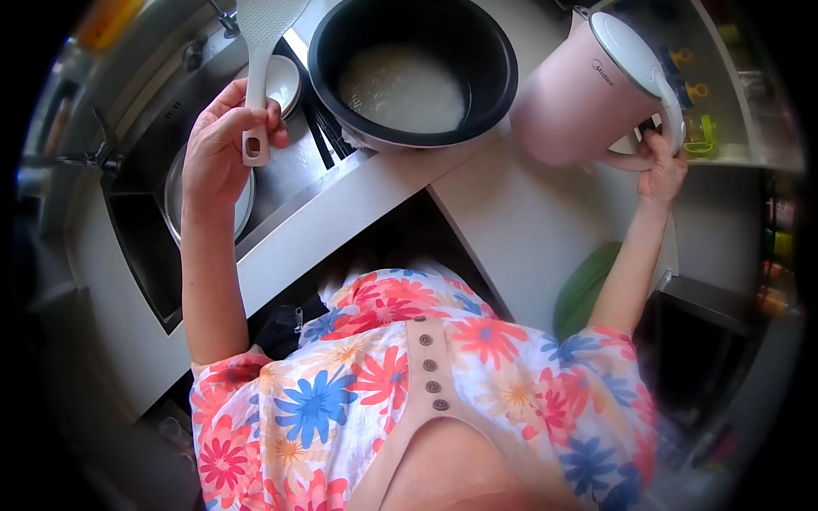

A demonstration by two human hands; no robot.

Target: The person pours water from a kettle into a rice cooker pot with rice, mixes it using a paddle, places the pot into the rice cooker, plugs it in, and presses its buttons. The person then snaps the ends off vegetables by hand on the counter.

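Floral shirt [315, 409] nearest; beyond, the black pot [413, 21] lies between the left hand [213, 145], closed round a white paddle [262, 47], and the right hand [663, 175], gripping the handle [673, 119] of a pink kettle [575, 94] beside the pot.

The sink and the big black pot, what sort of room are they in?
Probably a kitchen: there's a metal sink, a black pot with something white inside, and a pink kettle being held up.

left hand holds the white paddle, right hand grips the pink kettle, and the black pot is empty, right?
Not quite: the black pot isn't empty; the head view shows whitish contents in it. The left hand does hold the white paddle, and the right hand grips the pink kettle.
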